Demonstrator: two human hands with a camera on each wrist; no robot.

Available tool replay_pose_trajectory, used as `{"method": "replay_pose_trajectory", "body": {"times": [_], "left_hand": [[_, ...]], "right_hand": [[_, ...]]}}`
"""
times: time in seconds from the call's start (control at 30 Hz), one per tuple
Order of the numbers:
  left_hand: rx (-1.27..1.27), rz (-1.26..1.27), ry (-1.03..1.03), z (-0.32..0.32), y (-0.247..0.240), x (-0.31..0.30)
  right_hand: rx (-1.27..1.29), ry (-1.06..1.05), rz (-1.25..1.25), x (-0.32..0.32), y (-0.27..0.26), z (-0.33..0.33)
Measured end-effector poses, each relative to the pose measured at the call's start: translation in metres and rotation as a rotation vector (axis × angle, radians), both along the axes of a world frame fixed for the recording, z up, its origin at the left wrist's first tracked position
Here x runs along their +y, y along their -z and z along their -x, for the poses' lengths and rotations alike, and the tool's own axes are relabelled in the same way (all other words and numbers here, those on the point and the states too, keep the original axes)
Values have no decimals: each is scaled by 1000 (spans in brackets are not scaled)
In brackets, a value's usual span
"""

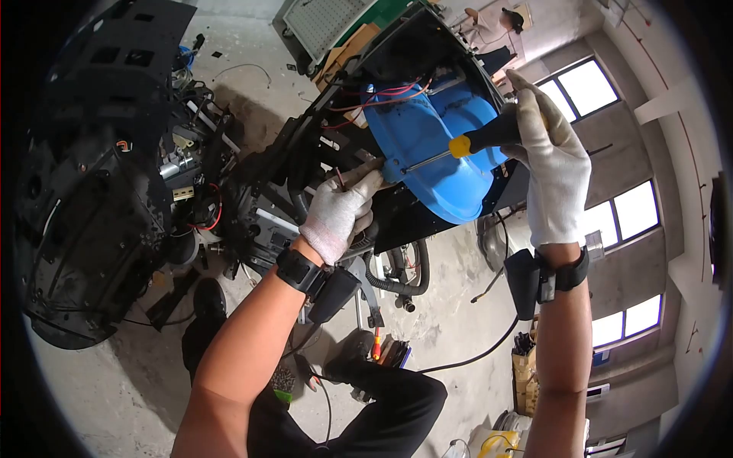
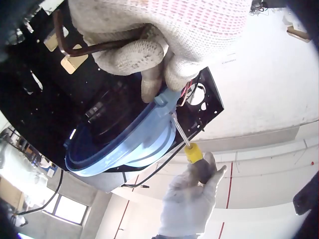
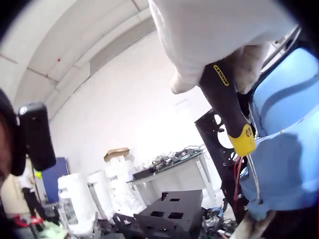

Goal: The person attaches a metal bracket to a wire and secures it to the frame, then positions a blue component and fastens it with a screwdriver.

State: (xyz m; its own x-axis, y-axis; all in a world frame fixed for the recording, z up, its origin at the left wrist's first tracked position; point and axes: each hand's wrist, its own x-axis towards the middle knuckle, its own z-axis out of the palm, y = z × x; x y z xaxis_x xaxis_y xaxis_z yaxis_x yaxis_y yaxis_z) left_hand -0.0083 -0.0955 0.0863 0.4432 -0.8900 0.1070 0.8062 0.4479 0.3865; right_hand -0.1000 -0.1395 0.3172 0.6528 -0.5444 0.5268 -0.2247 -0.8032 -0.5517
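In the head view my gloved right hand [image 1: 557, 168] grips the dark handle of a yellow-collared screwdriver [image 1: 492, 136]. Its metal shaft reaches left to a tab at the edge of a blue plastic housing [image 1: 450, 183]. At that same tab are the fingertips of my left hand [image 1: 340, 215], also gloved. The left wrist view shows a brown bent hex key [image 2: 94, 49] held in the curled left fingers, while finger and thumb tips press at the blue rim. Seen from the right wrist, the screwdriver tip meets a hole in the blue edge.
The housing sits in a black metal frame [image 1: 412, 57] with red wires [image 1: 397, 90] beside it. To the left lies a large black panel [image 1: 84, 244] with cables and parts. A red-yellow screwdriver [image 1: 376, 345] stands near my foot. Another person [image 1: 489, 30] is at the back.
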Motion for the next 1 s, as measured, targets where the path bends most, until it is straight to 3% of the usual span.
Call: {"method": "replay_pose_trajectory", "body": {"times": [0.07, 0.13, 0.27, 0.33, 0.43, 0.57, 0.7, 0.8, 0.87, 1.0], "left_hand": [[-28, -3, 21, -1, -1, 3], [-23, -28, 10, 0, -4, 3], [92, -32, -4, 1, -11, 4], [91, -1, 4, 1, -8, 3], [85, 15, -5, 1, -7, 2], [64, -17, -30, 1, -8, 2], [65, -80, -30, 2, -12, 4], [73, -4, -15, 2, -13, 6], [94, -23, 2, 1, -15, 6], [102, -20, 18, -3, -14, 2]], "right_hand": [[32, 84, 47, -2, 1, 2], [-24, -125, 108, -10, 3, 3], [-29, -199, 81, -16, 3, 4], [-16, -34, 4, -4, 4, 1], [13, 36, 39, -4, 5, 2], [-101, -151, 2, -22, 4, 6], [-55, 31, 40, -7, 6, 0], [-91, -25, 66, -14, 10, 3], [-143, -273, -5, -19, 8, 4], [-121, -291, -28, -11, 7, 3]]}}
